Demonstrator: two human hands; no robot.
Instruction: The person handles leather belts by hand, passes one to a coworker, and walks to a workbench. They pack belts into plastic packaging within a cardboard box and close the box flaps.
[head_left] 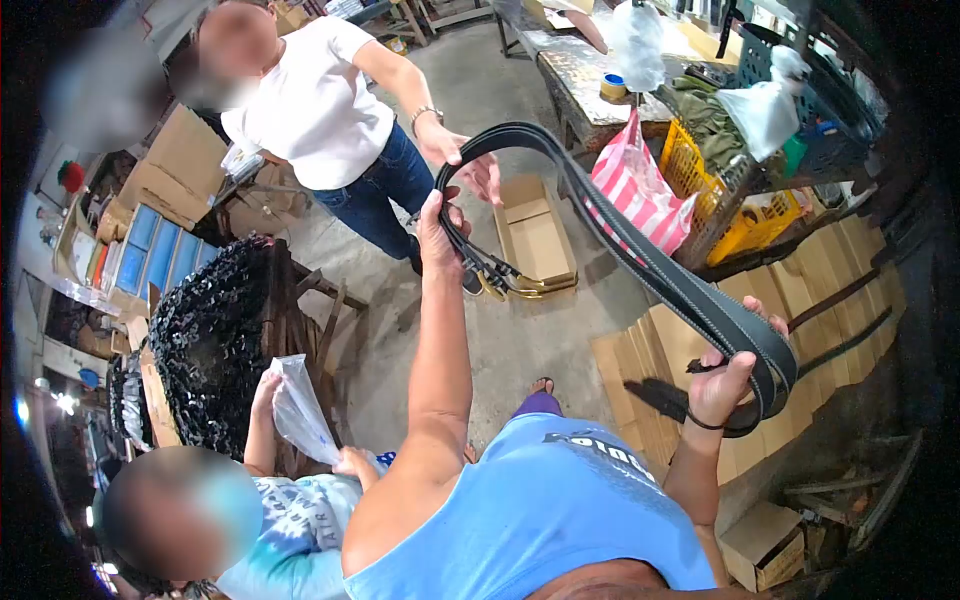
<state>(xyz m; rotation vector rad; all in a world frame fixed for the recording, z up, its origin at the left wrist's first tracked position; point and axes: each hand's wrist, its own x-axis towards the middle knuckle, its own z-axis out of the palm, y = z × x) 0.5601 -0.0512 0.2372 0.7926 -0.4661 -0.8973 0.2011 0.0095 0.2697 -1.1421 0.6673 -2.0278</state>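
Observation:
A bundle of black leather belts (640,262) with pale edge stitching stretches in a long arc between my two hands. My left hand (440,228), raised at arm's length, is closed around the end where brass-coloured buckles (500,278) dangle. At the looped end on the right, my right hand (728,378) wraps around the belts, with its thumb showing. Beside my left hand, the hand (465,160) of a person in a white shirt is at the belts, its fingers partly spread. Whether that hand grips them I cannot tell.
An open cardboard box (540,240) sits on the floor ahead. Flattened cardboard (780,310) with straps lies at right, near yellow crates (690,175) and a striped bag (640,195). On the left, a person holds a plastic bag (302,410) beside a heap of black pieces (215,340).

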